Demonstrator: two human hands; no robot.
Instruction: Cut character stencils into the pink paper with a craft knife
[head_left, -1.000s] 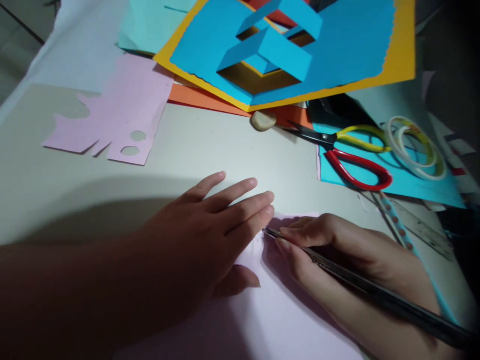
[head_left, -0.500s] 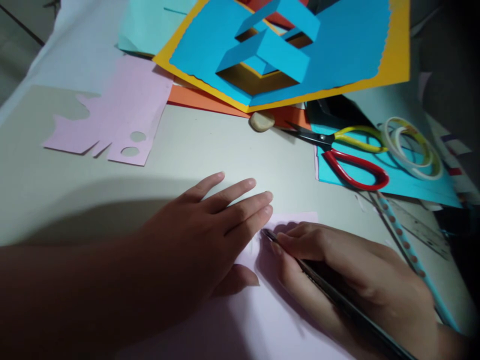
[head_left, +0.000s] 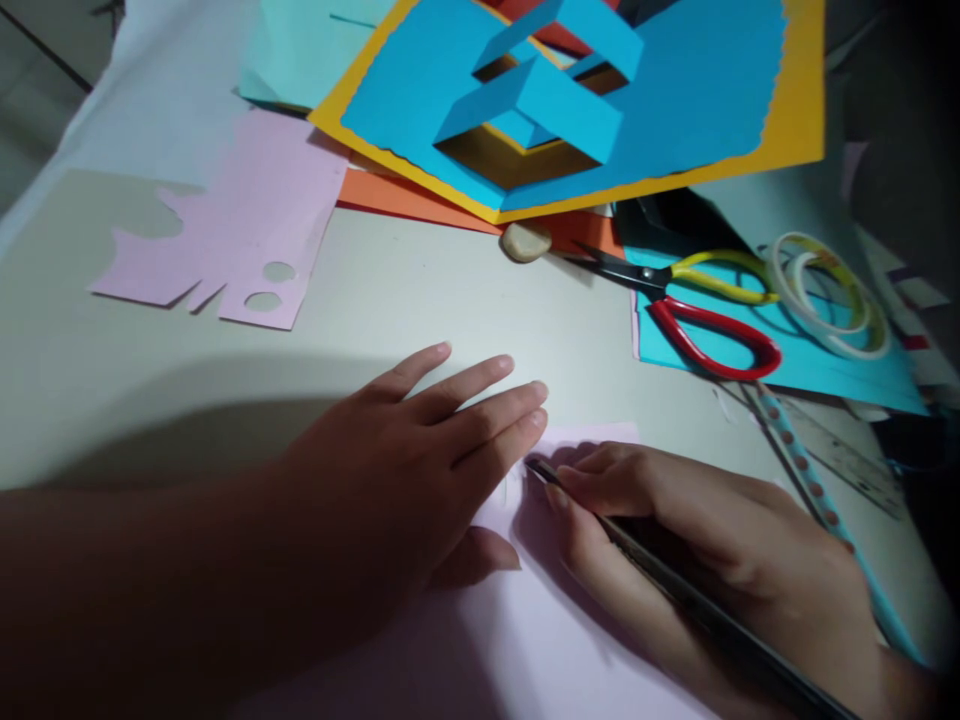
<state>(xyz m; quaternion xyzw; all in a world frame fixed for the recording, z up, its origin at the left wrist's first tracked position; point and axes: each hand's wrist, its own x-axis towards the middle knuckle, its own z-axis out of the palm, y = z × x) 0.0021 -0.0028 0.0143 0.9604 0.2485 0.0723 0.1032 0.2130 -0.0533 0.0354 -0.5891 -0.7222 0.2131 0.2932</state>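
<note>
A sheet of pale pink paper (head_left: 585, 650) lies in front of me with a few faint lines on it. My left hand (head_left: 420, 460) rests flat across this sheet and the tabletop, fingers stretched out, thumb on the paper. Pinched in my right hand (head_left: 705, 540) is a dark pencil (head_left: 667, 580), slanting down to the left. Its tip meets the paper, or nearly so, just beside my left fingertips. Part of the sheet is hidden beneath both hands.
Beyond my hands lie an eraser (head_left: 525, 242), scissors (head_left: 660, 280) with yellow and red handles, and tape rolls (head_left: 862, 325). A blue-and-yellow pop-up card (head_left: 675, 120) stands behind. Cut pink paper (head_left: 240, 220) sits at left; a dotted light-blue stick (head_left: 810, 480) and clear ruler (head_left: 847, 465) at right.
The whole view has shifted very slightly to the right. Both hands and the pencil tip stay in nearly the same place on the paper.
</note>
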